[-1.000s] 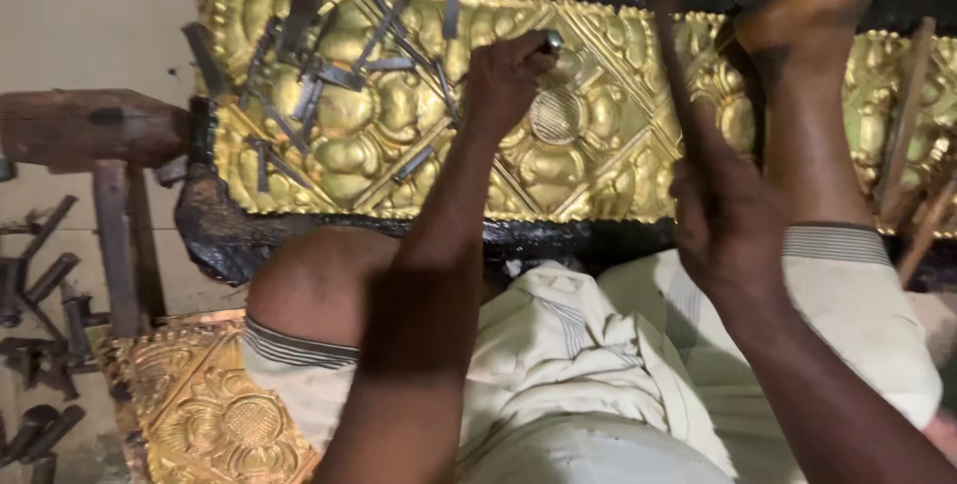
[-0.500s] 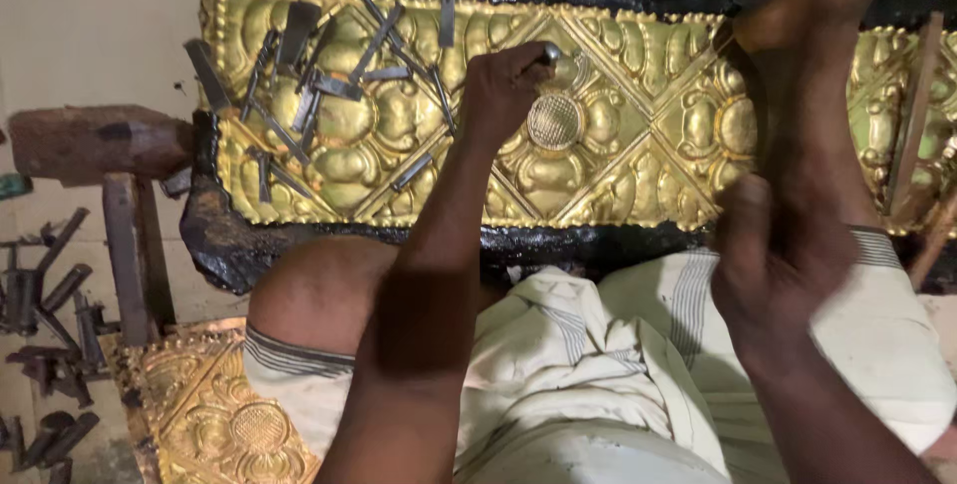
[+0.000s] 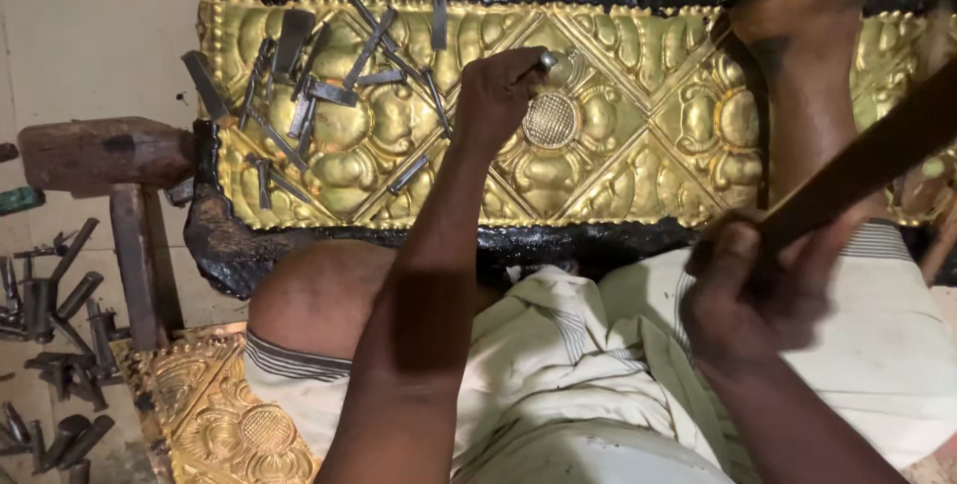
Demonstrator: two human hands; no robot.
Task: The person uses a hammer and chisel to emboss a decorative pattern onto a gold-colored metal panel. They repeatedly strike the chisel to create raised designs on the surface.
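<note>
Presently, head view only, looking straight down over lap and work.

Left hand (image 3: 503, 95): closed tight around a small metal punch (image 3: 543, 62), tip set on the embossed gold sheet (image 3: 638, 135) just above a round cross-hatched boss (image 3: 550, 120). Fingers wrapped fully; only the punch's upper end visible past the knuckles.

Right hand (image 3: 748, 290): clenched on a dark wooden handle (image 3: 867, 160), raised above the lap at right and slanting up toward the frame's right edge. Head of the tool out of view; handle blurred.

Gold sheet: long relief panel of diamond frames and flower motifs, bedded in black pitch (image 3: 299, 245) that borders it above and below. Lying across the top of the frame, directly in front of the knees.

Loose steel punches (image 3: 329, 75): scattered over the left part of the panel, well apart from the left hand.

Bare foot (image 3: 812, 15): resting on the panel's right portion.

White cloth with thin stripes (image 3: 558, 364): draped over the lap.

Second embossed gold piece (image 3: 229, 414): on the floor at lower left, beside the knee.

Wooden mallet (image 3: 105, 160): at left of the pitch block. More punches (image 3: 60, 344) on the floor beyond it.
</note>
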